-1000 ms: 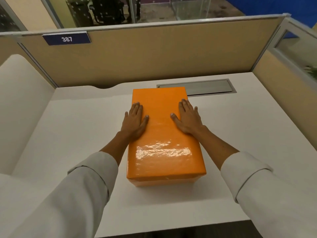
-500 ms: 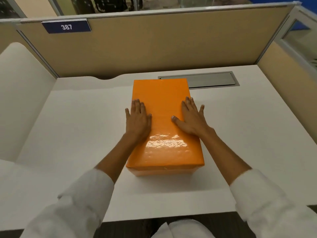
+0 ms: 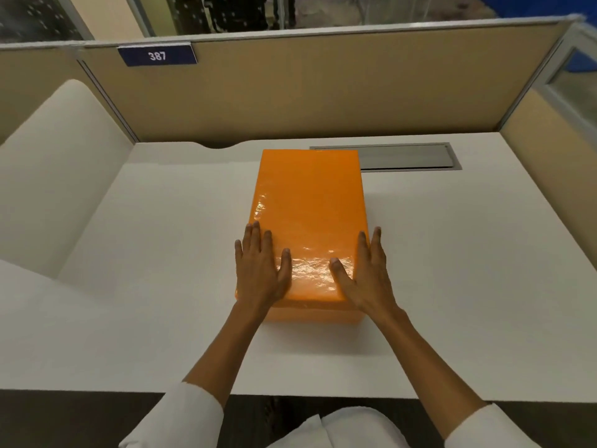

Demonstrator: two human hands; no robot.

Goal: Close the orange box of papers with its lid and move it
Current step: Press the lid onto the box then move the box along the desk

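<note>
The orange box (image 3: 310, 205) stands on the white desk (image 3: 468, 270) with its glossy lid on top, so the papers inside are hidden. My left hand (image 3: 261, 270) lies flat on the lid's near left corner, fingers spread and reaching over the left edge. My right hand (image 3: 366, 273) lies flat on the near right corner, thumb on the lid and fingers along the right edge. Neither hand is curled around the box.
A grey metal cable hatch (image 3: 407, 156) sits in the desk just behind and right of the box. Beige partition walls (image 3: 307, 92) enclose the back and right, with a blue "387" sign (image 3: 157, 55). A white curved panel (image 3: 48, 176) rises at the left.
Both hands have slid from the middle of the lid back toward its near corners. The lid stays on the box, which has not visibly moved on the desk.
</note>
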